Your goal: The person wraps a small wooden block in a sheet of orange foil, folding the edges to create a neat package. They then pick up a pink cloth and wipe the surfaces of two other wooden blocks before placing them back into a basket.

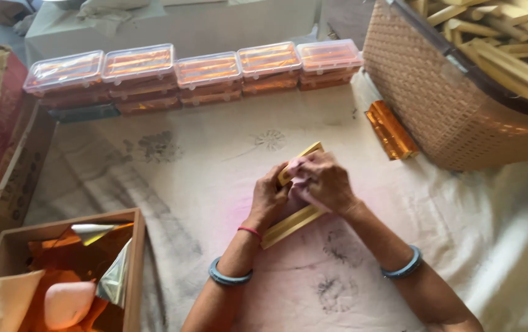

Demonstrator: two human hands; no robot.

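Both hands meet at the middle of a white printed cloth point(202, 160). My left hand point(269, 200) grips the near side of a long pale wooden stick point(288, 225) that lies tilted, its far end point(306, 152) poking out beyond my fingers. My right hand point(322, 181) is closed over the stick's upper part, pressing a pinkish piece against it. Most of the stick's middle is hidden by my fingers. Each wrist wears a blue-grey bangle.
A row of clear lidded boxes point(172, 71) with orange contents lines the cloth's far edge. A woven basket point(442, 104) of wooden sticks stands at the right, an orange foil roll point(391, 130) beside it. A cardboard box point(133, 264) with orange foil and a pink lump sits near left.
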